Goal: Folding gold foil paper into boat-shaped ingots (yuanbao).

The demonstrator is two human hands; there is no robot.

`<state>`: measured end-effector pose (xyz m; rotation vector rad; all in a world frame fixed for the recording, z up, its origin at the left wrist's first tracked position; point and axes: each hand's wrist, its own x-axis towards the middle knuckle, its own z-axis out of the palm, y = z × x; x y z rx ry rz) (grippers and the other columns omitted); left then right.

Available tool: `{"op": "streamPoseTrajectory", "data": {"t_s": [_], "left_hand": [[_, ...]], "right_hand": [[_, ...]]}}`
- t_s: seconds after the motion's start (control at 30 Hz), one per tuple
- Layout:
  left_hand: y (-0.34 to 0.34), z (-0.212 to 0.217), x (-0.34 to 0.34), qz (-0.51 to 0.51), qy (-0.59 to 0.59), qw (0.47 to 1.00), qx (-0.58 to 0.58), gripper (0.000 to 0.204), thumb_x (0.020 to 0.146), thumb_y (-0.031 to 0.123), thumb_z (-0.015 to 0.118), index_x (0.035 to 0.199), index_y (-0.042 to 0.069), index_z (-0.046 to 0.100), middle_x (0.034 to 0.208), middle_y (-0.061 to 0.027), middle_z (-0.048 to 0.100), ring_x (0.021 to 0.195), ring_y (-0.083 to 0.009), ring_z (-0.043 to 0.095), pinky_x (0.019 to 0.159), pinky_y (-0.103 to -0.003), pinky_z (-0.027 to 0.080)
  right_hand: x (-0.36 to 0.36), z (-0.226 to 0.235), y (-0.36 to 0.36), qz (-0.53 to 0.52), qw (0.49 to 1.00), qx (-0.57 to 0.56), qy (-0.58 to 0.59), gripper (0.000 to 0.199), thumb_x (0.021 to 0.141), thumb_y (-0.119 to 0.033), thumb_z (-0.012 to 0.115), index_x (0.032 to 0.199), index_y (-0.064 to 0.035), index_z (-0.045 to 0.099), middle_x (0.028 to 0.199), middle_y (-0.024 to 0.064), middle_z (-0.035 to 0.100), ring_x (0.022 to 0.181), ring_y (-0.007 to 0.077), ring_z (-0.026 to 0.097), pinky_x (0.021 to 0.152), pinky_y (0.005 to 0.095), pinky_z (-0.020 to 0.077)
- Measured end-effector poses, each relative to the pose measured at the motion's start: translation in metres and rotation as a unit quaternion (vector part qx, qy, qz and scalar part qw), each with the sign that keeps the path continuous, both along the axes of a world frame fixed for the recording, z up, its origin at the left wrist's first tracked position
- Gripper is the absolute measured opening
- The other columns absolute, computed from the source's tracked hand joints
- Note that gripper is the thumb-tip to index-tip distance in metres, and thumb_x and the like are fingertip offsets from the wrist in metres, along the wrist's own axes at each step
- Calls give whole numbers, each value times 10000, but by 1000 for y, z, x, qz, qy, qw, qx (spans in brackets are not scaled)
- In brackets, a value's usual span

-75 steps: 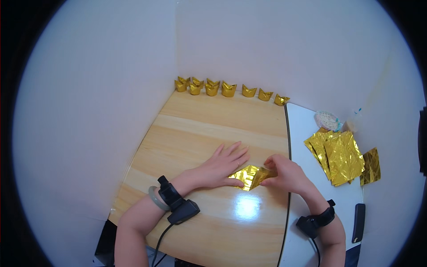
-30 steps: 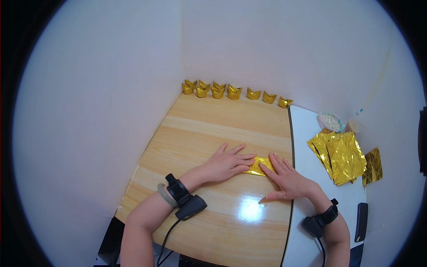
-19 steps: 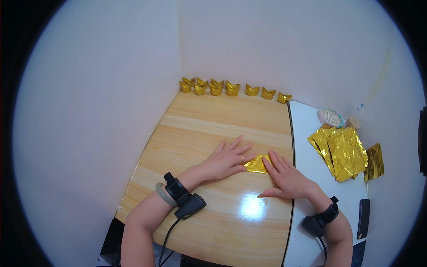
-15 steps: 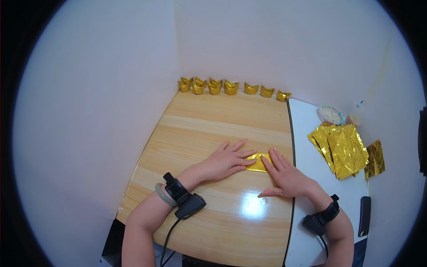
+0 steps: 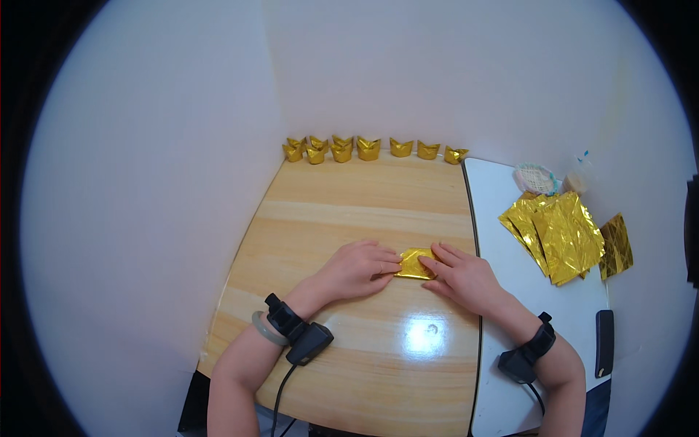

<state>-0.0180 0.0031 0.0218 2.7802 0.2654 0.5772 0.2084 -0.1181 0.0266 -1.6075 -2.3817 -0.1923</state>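
A small folded piece of gold foil paper [image 5: 415, 264] lies on the wooden tabletop between my two hands. At its left end are the fingertips of my left hand [image 5: 362, 271], the fingers close together and pinching the edge. My right hand [image 5: 466, 280] grips the right end, its index finger lying over the foil and its thumb bent in at the near corner. The foil is a flat, roughly rectangular strip, and both ends are partly hidden under my fingers.
Along the table's far edge stand several folded gold foil ingots [image 5: 369, 149]. On the white side table [image 5: 510, 349] at right lie a pile of gold foil sheets [image 5: 564, 233], a small woven basket [image 5: 535, 179] and a black bar-shaped object [image 5: 604, 342]. Walls [image 5: 145, 182] rise at left and behind.
My fingers, flat and spread on the foil before, have drawn in and closed at its ends. The right thumb has come up to the foil. The view has shifted slightly.
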Motion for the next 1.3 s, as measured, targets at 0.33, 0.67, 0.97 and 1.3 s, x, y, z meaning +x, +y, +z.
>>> {"op": "streamPoseTrajectory", "data": {"t_s": [0.33, 0.67, 0.97, 1.3], "left_hand": [[-8, 4, 9, 12, -207, 827, -523, 499, 853, -18, 583, 1326, 48, 439, 1119, -55, 613, 1012, -150, 592, 845, -280, 486], [-10, 8, 9, -28, -68, 814, -577, 686, 890, 33, 566, 1468, 109, 205, 1086, -60, 599, 952, -119, 596, 803, -244, 501], [-9, 0, 13, -29, -73, 746, -662, 804, 814, -19, 646, 1449, 79, 164, 1018, -57, 585, 867, -111, 602, 702, -217, 490], [-5, -16, 10, 39, -101, 832, -544, 370, 832, -14, 620, 1165, 45, 473, 903, -16, 589, 785, -68, 547, 674, -195, 437]], "right_hand": [[-8, 9, 0, -80, 836, -136, 526, 194, 909, -211, 573, 941, -37, 652, 768, 13, 649, 687, 86, 598, 606, 245, 458], [-17, 23, 0, -68, 761, -353, 541, 226, 902, -228, 610, 966, -15, 648, 791, -25, 630, 674, 27, 551, 593, 172, 431], [-13, 12, 5, -110, 673, -281, 676, 225, 884, -155, 621, 1053, -18, 564, 876, 33, 647, 753, 86, 615, 636, 198, 484], [-6, 9, 4, -70, 909, 25, 411, 376, 780, -81, 693, 1104, -50, 505, 1142, 118, 489, 930, 181, 567, 729, 291, 494]]}}
